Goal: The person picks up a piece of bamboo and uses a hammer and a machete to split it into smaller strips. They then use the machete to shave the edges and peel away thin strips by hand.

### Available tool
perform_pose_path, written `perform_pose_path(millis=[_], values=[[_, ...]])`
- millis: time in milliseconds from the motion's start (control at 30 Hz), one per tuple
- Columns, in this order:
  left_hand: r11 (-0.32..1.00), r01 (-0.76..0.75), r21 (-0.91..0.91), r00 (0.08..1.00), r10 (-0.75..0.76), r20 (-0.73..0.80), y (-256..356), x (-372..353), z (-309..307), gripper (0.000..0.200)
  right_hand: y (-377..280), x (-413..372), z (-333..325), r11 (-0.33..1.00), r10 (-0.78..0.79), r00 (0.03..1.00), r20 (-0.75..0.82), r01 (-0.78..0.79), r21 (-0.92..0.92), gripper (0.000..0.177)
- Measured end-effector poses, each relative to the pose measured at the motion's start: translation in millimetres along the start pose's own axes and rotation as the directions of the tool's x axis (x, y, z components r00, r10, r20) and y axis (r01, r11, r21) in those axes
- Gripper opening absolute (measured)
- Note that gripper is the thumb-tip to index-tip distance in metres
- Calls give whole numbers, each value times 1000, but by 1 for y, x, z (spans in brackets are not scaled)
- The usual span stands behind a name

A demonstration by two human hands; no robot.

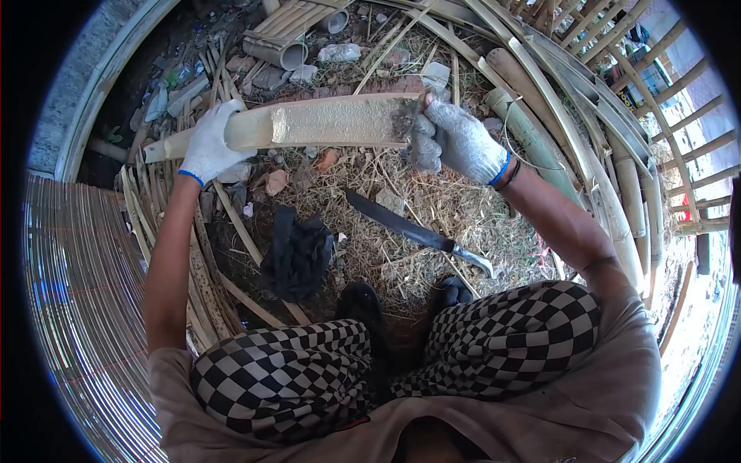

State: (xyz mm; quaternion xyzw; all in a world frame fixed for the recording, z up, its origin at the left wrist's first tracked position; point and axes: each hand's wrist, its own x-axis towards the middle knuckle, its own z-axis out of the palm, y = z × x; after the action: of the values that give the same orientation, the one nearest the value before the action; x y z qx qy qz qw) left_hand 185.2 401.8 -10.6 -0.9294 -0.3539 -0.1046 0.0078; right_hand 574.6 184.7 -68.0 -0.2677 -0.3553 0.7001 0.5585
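Split bamboo slab (332, 122) held level above the straw-covered ground (463, 208); it looks stiff, fairly light, with a rough inner face and splintery edges, so it is best gripped near both ends. Gloved left hand (210, 143) is wrapped round its left part, gloved right hand (455, 139) clamped on the frayed right end. Machete (417, 231) lies below, untouched.

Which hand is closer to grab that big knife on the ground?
Probably the right hand. The knife lies below it, narrow end toward the right knee, while the left hand grips the split bamboo farther away.
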Motion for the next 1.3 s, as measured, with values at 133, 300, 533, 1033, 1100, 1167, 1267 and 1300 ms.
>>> perform_pose_path(millis=[133, 300, 533, 1033, 1100, 1167, 1267, 1300], values=[[962, -195, -193, 978, 205, 30, 97, 23, -23, 105, 2, 12, 13, 997, -31, 999, -7, 31, -70, 30], [953, -291, -87, 956, 286, -61, 157, 45, -25, 94, 0, 31, 36, 989, -102, 991, -85, 92, -112, 34], [914, -404, -46, 872, 369, -323, 177, 56, -13, 83, 5, 66, 25, 997, -71, 996, -48, 70, -17, 36], [923, -382, 44, 840, 366, -400, 172, 49, -15, 84, -56, 29, 58, 895, -13, 991, -133, -48, -444, 36], [935, -349, 62, 875, 349, -336, 174, 40, -17, 83, -52, 18, 75, 873, -14, 970, -243, -106, -476, 33], [928, -372, 30, 874, 361, -326, 172, 33, -13, 84, -42, 28, 60, 934, 109, 980, -167, -158, -320, 32], [908, -418, 2, 850, 392, -351, 179, 21, -1, 84, -18, 40, 52, 884, 82, 989, -124, -129, -450, 32], [903, -428, 16, 840, 405, -361, 177, 17, 2, 82, -7, 44, 54, 847, -22, 994, -106, -38, -531, 33]])
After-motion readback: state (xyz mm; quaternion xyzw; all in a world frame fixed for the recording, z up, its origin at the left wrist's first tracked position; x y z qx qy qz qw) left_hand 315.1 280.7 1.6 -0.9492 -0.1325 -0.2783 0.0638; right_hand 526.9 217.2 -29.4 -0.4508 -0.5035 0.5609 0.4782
